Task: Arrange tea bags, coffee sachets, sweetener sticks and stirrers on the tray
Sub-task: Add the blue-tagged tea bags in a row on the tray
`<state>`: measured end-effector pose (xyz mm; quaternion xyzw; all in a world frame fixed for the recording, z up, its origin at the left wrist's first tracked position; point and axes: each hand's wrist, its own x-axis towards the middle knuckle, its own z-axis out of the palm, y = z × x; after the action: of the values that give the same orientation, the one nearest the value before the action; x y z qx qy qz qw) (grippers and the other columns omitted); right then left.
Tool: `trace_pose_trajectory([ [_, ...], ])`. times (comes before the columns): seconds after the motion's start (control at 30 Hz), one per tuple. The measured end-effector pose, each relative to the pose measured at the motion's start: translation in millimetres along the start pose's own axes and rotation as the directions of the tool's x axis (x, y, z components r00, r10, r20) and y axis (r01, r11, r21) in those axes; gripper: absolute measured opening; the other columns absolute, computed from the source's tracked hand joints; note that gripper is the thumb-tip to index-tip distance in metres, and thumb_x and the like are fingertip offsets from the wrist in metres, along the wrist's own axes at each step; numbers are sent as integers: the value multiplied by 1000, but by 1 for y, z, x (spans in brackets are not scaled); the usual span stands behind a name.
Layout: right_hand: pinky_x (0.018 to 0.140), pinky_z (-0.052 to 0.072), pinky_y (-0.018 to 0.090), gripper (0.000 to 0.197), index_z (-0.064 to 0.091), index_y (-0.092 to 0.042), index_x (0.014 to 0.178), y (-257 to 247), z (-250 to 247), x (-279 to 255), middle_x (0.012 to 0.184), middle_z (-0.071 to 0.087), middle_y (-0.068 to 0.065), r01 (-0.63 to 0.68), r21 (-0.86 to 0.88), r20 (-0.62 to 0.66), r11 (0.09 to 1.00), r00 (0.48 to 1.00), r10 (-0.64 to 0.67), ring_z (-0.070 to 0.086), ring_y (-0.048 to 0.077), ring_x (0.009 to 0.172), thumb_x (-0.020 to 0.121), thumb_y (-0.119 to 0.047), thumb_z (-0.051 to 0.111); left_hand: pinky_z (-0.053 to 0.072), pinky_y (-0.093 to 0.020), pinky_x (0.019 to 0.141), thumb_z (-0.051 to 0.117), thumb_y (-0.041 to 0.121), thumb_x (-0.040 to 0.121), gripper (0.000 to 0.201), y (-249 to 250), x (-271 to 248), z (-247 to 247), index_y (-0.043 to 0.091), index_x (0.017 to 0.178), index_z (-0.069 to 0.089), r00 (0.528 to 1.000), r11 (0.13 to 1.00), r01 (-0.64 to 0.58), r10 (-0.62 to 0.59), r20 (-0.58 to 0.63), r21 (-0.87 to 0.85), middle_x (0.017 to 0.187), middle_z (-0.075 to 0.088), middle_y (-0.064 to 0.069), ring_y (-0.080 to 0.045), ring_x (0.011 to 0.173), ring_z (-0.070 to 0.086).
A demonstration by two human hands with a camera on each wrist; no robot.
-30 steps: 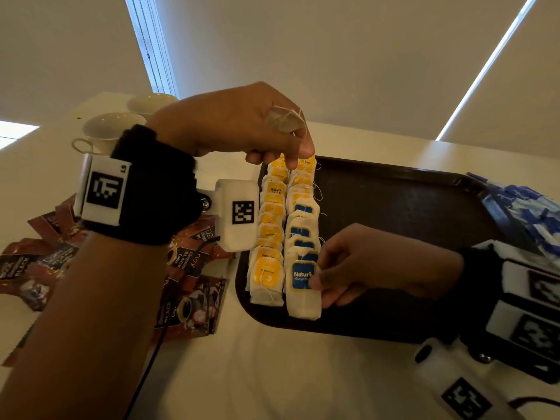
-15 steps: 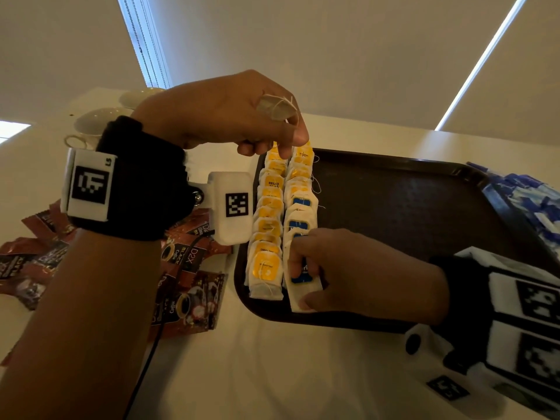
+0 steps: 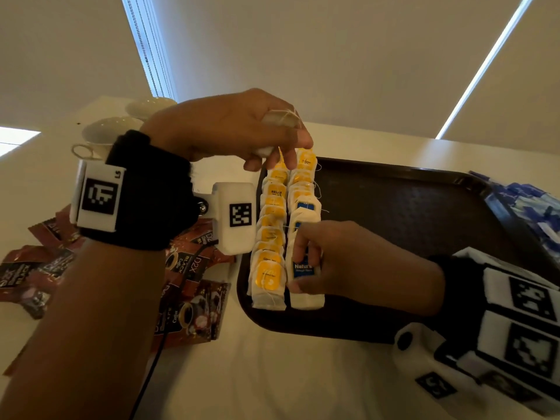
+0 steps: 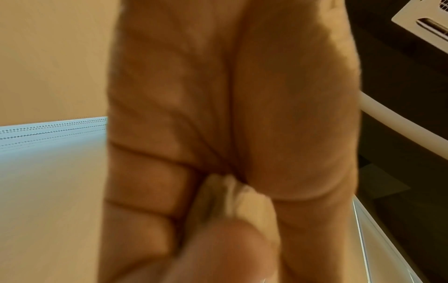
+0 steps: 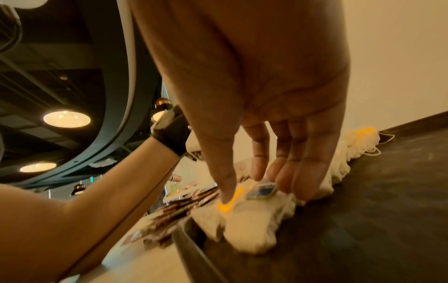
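Head view: tray [image 3: 409, 222] holds two tea bag rows [image 3: 269, 277], seemingly overlapped.

The right hand [image 3: 357, 265] has moved over the blue-tagged tea bag [image 3: 304, 271], pinching it.

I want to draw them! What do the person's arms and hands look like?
Bare left hand and right hand, bare forearms. Each wrist wears a black band with white boxes bearing black-and-white square codes. A thin black cable hangs from the left one.
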<state>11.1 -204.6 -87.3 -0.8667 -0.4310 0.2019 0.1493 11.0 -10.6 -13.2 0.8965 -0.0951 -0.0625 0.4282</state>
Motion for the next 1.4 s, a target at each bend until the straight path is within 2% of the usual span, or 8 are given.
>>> trace_pose_trajectory([
  [0.23,58,56,22,16,52,-31,89,-6,-47,-1,80,60,-6,99,465,-447,880,884,136,62,5,68,82,-45,55,47,-11,53,32,14,101,30,2,5,8,15,95,61,995,987,49,-35,93,-154,69,69,12,0,59,63],
  [0.37,60,59,26,18,57,-22,93,-9,-47,3,84,63,-2,160,542,-498,825,852,162,65,10,74,83,-36,61,49,-16,64,35,17,100,29,6,6,16,10,107,62,996,974,66,-51,76,-217,92,64,0,-3,75,61],
  [0.53,81,57,38,40,61,-13,102,-15,-44,6,94,68,1,224,567,-557,793,813,168,68,14,85,70,-36,69,48,-9,60,32,23,100,25,16,13,32,23,94,56,991,972,73,-46,123,-223,76,68,11,4,66,62],
  [0.67,82,57,40,26,66,-12,95,-14,-48,3,89,71,2,235,635,-554,735,802,222,69,15,84,75,-27,71,48,-28,80,32,34,95,21,18,11,35,27,101,50,978,910,71,15,206,-407,100,61,-13,-3,71,64],
  [0.83,78,58,36,30,66,-10,94,-14,-48,2,88,71,2,236,633,-548,737,809,212,70,15,82,72,-29,74,37,-37,88,25,41,95,58,14,12,33,1,136,39,945,876,104,61,322,-471,106,49,-15,-19,89,50],
  [1.0,64,54,18,9,64,-9,94,-12,-48,2,85,71,4,239,711,-481,661,851,209,70,12,78,86,-11,61,45,-36,98,24,45,89,65,6,7,19,8,142,33,910,896,139,53,412,-423,115,52,-17,-30,108,52],
  [1.1,67,56,20,11,64,-4,96,-7,-50,2,89,71,7,205,789,-400,580,886,232,71,14,83,88,-6,56,52,-34,94,35,36,90,53,-1,3,6,16,139,41,931,923,105,39,364,-369,134,55,-8,-21,119,57],
  [1.4,66,57,22,14,64,-4,97,-6,-47,-1,91,74,8,74,915,-175,396,959,225,71,17,84,86,-5,56,58,-24,72,62,20,82,23,3,-1,4,16,105,63,986,994,-70,83,144,-89,97,68,-3,-10,87,68],
])
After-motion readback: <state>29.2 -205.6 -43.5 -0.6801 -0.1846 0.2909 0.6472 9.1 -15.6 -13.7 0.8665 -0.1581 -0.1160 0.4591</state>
